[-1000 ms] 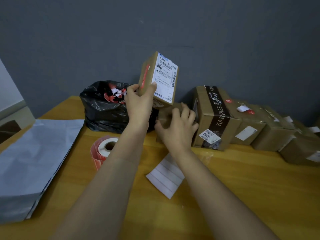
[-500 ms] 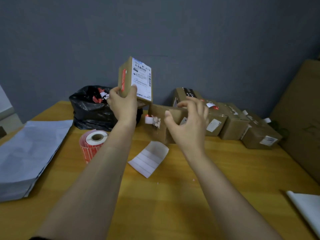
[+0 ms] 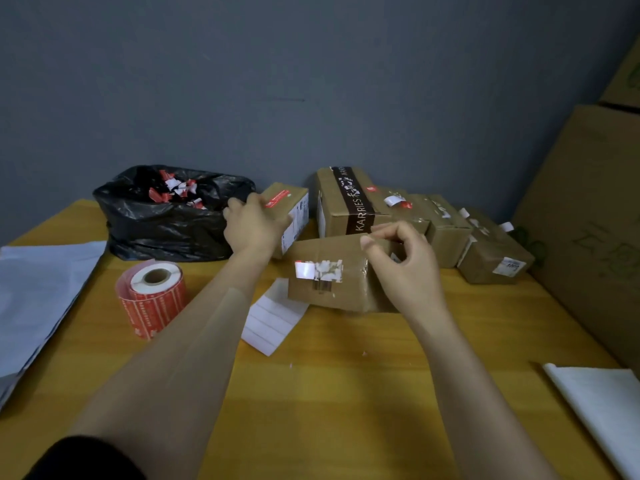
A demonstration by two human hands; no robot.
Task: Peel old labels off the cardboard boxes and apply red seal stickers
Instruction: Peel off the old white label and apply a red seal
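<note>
My left hand (image 3: pixel 251 228) grips a small cardboard box (image 3: pixel 294 209) that bears a red seal sticker and a white shipping label; the box sits low by the black bag. My right hand (image 3: pixel 405 268) curls its fingers over the top right edge of a larger brown box (image 3: pixel 329 275) in front of it. That box carries a torn white label remnant (image 3: pixel 318 270) on its near face. A roll of red seal stickers (image 3: pixel 152 299) stands at the left. A strip of white backing paper (image 3: pixel 272 318) lies under my left forearm.
A black rubbish bag (image 3: pixel 166 216) with red and white scraps sits at the back left. A taped box (image 3: pixel 346 206) and several more boxes (image 3: pixel 491 254) line the wall. Grey mailer bags (image 3: pixel 38 292) lie left, white paper (image 3: pixel 602 410) right, large cartons (image 3: pixel 595 216) far right.
My left hand has lowered the small labelled box from up in the air down beside the black bag. My right hand has taken hold of the larger box's top edge.
</note>
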